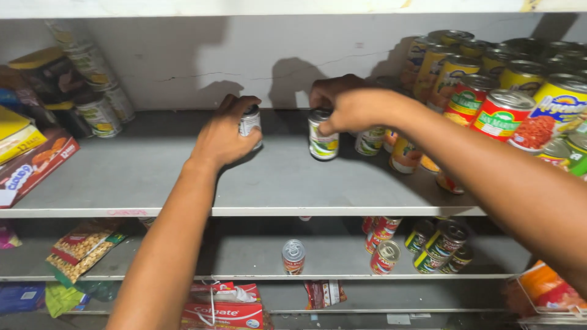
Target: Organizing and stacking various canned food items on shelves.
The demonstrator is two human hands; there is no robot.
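My left hand is wrapped around a small can with a white label that stands on the grey middle shelf. My right hand grips the top of another small can with a green and yellow label, upright on the same shelf a little to the right. Both cans are near the shelf's back half, apart from each other. Just right of the right hand stand more small cans.
Stacked red and yellow cans fill the shelf's right end. Leaning cans and flat boxes occupy the left end. The lower shelf holds several cans, snack bags and red cartons.
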